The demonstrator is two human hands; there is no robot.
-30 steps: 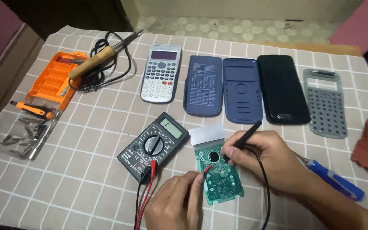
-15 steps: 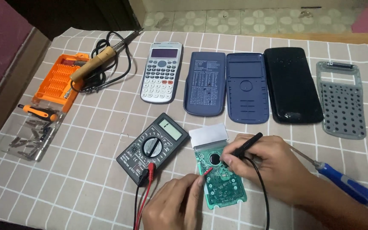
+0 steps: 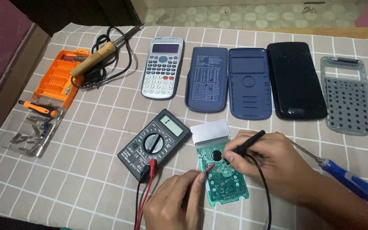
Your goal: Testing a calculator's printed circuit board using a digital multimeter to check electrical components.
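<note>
head | both hands' fingers still grasping probes [image 3: 244, 142] on circuit board [image 3: 224, 181] | view shifted

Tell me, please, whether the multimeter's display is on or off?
Cannot tell. The multimeter lies face up, but its pale display shows no readable digits from this head view.

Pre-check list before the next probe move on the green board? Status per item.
1. Black probe gripped in right hand, tip at the board's round cell area: ok.
2. Red probe gripped in left hand, tip on the circuit board: ok.
3. Both leads plugged into the multimeter at its lower end: ok.
4. Dial range setting: cannot tell, markings too small.
5. Meter display readable: cannot tell, no digits legible.
6. Board flat on the checked cloth, blue screwdriver lying apart from it: ok.
</note>
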